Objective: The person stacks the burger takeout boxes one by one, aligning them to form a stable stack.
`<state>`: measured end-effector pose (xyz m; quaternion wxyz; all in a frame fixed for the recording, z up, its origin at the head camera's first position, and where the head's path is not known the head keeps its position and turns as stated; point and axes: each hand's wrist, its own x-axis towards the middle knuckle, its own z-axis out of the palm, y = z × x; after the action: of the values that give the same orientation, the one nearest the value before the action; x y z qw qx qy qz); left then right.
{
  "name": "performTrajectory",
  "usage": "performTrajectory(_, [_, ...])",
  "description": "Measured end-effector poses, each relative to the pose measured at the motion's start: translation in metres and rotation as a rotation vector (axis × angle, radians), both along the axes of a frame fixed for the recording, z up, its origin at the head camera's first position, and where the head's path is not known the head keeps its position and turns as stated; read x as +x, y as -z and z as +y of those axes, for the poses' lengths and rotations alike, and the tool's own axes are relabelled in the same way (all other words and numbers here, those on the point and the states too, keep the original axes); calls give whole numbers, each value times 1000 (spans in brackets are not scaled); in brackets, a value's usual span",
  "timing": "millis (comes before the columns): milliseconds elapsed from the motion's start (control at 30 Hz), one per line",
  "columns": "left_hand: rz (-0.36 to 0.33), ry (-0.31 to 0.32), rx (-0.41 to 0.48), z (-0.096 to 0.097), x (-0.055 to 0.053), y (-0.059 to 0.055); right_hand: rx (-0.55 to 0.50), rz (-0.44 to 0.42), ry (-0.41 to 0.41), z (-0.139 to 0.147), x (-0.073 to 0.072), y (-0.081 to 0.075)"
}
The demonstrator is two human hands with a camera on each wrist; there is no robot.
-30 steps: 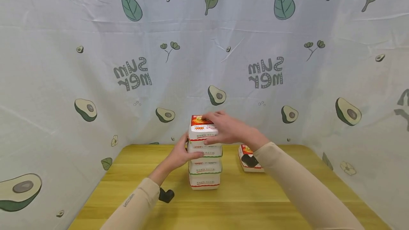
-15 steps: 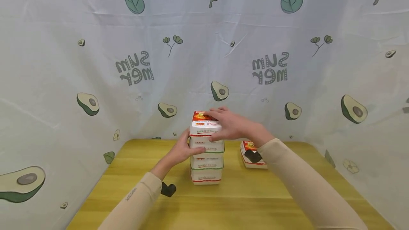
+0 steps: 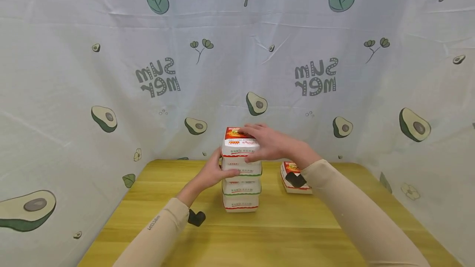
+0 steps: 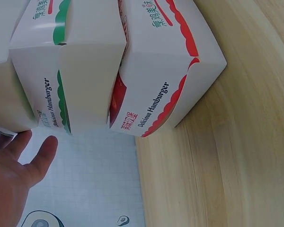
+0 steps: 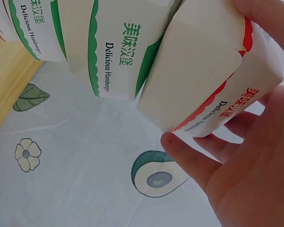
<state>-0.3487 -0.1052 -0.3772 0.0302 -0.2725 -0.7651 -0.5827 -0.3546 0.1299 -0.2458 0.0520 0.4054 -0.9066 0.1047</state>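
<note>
Several white hamburger boxes stand in one upright stack on the table. The top box [image 3: 241, 146] has a red wavy rim and a burger picture on its lid. Green-rimmed boxes come below it, and a red-rimmed box [image 3: 240, 202] is at the bottom. My right hand [image 3: 272, 143] grips the top box, fingers over the lid and thumb at the front; the right wrist view shows fingers around its red-rimmed edge [image 5: 217, 94]. My left hand [image 3: 213, 172] holds the stack's left side, its thumb across the second box [image 3: 250, 170]. The lid is partly hidden by the right hand.
Another hamburger box [image 3: 291, 178] sits on the wooden table [image 3: 282, 234] to the right, partly covered by the right wrist's black device [image 3: 295, 179]. A curtain [image 3: 230, 69] with avocado and leaf prints hangs behind and at both sides.
The head view has tilted down slightly, so the whole scene sits higher and a little to the right. Both hands keep their places on the stack.
</note>
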Motion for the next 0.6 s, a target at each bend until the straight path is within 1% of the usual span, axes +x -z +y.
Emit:
performTrajectory(233, [7,14,-6,-1,0,-1,-4,7,-11,0,-1,1])
performTrajectory(467, [18,29,5,-1,2,-3,-2,-6,10,-1,-1,1])
performTrajectory(533, [31,8,-2,-3,2,-5,0,-9,17,-1,-1,1])
performTrajectory(600, [35,-36,-20,-5,4,-8,3,-11,23,-2,0,1])
